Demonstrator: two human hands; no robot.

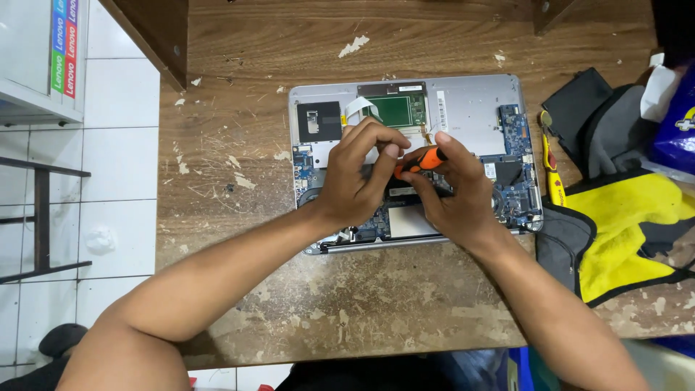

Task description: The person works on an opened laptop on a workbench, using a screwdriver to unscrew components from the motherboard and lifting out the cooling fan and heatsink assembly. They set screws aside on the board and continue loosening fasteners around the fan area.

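A: Both hands are over the opened laptop [413, 156] on the worn wooden tabletop [347, 304]. What makes this go well, in your view?

B: I'd say keep the orange-handled screwdriver [422, 160] square to the board and press straight down, so the tip doesn't slip onto the blue circuit board around it. Small, slow turns, with the wrists braced on the laptop's near edge.

A: How do the fingers stand?

B: The right hand [456, 190] has its fingers closed on the screwdriver's orange handle, thumb and forefinger pinching it. The left hand [358, 174] is curled, its fingertips [392, 150] meeting the handle's left end, seemingly steadying it. The tip itself is hidden under the hands, so I cannot tell what it sits in.

A: And where is the screwdriver relative to the laptop?

B: Above the laptop's middle, just nearer the person than the green trackpad board [394, 110], lying almost level between the two hands, touching both.

A: Anything beside the laptop?

B: To the laptop's right, a yellow-handled tool [553, 170] and a yellow and grey cloth bag [622, 224]; neither is touched.
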